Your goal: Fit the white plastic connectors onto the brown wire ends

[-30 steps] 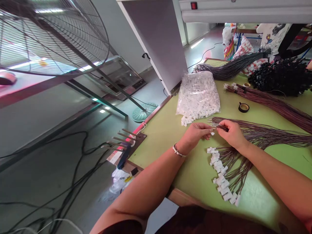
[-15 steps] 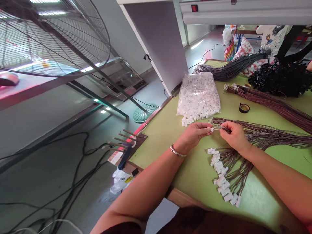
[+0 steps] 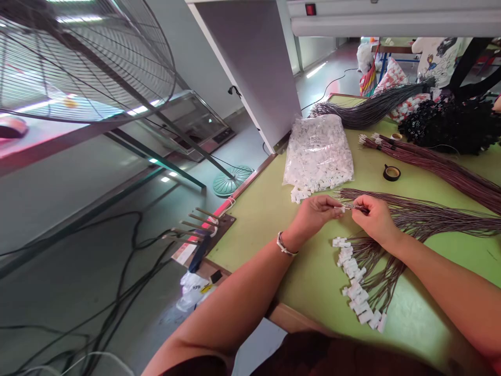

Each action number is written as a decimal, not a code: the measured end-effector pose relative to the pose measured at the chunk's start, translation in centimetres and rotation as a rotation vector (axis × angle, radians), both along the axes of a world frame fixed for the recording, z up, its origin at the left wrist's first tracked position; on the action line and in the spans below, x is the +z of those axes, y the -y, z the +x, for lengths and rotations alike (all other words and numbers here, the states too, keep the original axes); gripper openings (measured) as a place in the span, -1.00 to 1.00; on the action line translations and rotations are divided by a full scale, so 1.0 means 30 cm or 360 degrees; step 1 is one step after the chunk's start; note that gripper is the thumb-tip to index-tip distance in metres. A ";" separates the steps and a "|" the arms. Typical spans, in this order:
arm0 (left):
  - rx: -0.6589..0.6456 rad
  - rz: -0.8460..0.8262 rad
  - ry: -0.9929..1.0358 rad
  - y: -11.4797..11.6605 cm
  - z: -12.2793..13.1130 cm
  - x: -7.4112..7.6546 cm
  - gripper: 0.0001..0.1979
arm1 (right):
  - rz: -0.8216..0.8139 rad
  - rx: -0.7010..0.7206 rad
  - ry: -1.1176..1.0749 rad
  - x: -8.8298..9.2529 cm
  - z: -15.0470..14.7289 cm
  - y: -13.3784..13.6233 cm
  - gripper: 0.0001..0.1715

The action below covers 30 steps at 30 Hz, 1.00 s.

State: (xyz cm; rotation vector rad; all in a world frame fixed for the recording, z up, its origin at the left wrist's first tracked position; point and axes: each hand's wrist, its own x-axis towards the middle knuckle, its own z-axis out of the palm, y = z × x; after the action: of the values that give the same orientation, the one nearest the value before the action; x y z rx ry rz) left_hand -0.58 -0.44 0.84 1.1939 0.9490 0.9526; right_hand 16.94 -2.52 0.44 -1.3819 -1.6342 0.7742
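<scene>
Left hand (image 3: 314, 214): in the head view, thumb and fingers closed, pinching a small white connector (image 3: 343, 209); a bracelet (image 3: 287, 244) circles the wrist.
Right hand (image 3: 373, 219): thumb and fingers closed on a few wires (image 3: 362, 210); their tips point toward the left hand.
Connector: in the narrow space between the two hands, at the left fingertips; too small to tell whether a wire tip sits inside it.
Brown strands (image 3: 450, 222): fanned out on the table (image 3: 254, 230), beyond the right hand and off to its right; pale tips lie just past the fingertips.
Row (image 3: 355, 282): white connectors with brown leads, overlapping in a slanting line; nearer the body than both hands.
Bag (image 3: 319, 149): clear, full of white pieces; beyond the left hand, some loose pieces (image 3: 300, 194) at its mouth.
Tape (image 3: 391, 173): a black roll, lying flat beyond the right hand; a tied bundle (image 3: 434, 164) and a black heap (image 3: 446, 125) farther off.
Pegs (image 3: 195, 227): on the table edge, well left of the left hand; the fan (image 3: 97, 68) stands farther left.
</scene>
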 end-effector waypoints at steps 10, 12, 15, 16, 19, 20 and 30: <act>-0.0072 -0.0052 -0.0181 -0.011 0.017 -0.025 -0.71 | 0.0033 0.0048 0.0072 -0.013 0.009 -0.005 -0.95; -0.0087 -0.0064 -0.0246 -0.012 0.013 -0.023 -0.72 | 0.0039 0.0046 0.0068 -0.014 0.011 -0.008 -0.95; -0.0175 -0.0110 -0.0216 -0.012 0.008 -0.021 -0.70 | 0.0040 0.0063 0.0081 -0.018 0.011 -0.010 -0.94; -0.0202 -0.0122 -0.0191 -0.011 0.008 -0.021 -0.70 | 0.0028 0.0069 0.0095 -0.020 0.011 -0.011 -0.95; -0.0198 -0.0092 -0.0233 -0.005 0.014 -0.020 -0.75 | -0.0018 0.0087 0.0147 -0.028 0.008 -0.009 -0.95; -0.0179 -0.0057 -0.0276 -0.001 0.019 -0.019 -0.78 | -0.0026 0.0106 0.0162 -0.030 0.007 -0.007 -0.94; -0.0143 -0.0045 -0.0227 0.012 0.037 -0.024 -0.73 | -0.0119 0.0142 0.0036 -0.014 0.024 -0.003 -0.91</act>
State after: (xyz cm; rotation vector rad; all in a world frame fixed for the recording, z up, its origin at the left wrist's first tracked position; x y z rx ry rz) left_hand 0.54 -0.82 0.14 1.2831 1.0098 0.7885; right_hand 17.64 -2.44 0.03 -1.3817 -1.7091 0.8828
